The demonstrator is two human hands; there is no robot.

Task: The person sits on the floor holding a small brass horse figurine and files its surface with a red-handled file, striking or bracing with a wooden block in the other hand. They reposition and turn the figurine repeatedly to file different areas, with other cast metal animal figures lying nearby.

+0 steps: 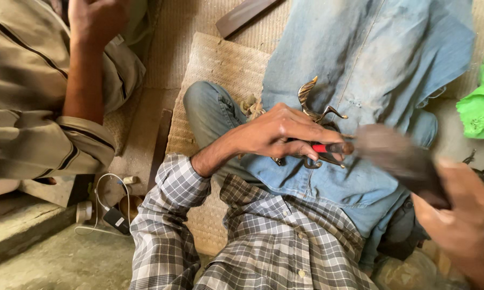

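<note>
Nearest the camera, the right hand (467,220) is seen at the lower right, blurred, its fingers wrapped around the dark handle of a tool (398,158) whose smeared head lies just beside the left hand's fingertips. On the lap, over faded blue denim cloth (371,64), a curved brass-coloured metal piece (313,102) is pinned by the left hand (285,134), whose fingers are also closed on a red-handled tool (328,147). At the upper left, another person's arm (86,70) in a striped sleeve is seen. A white cable and charger (113,215) lie on the floor.
</note>
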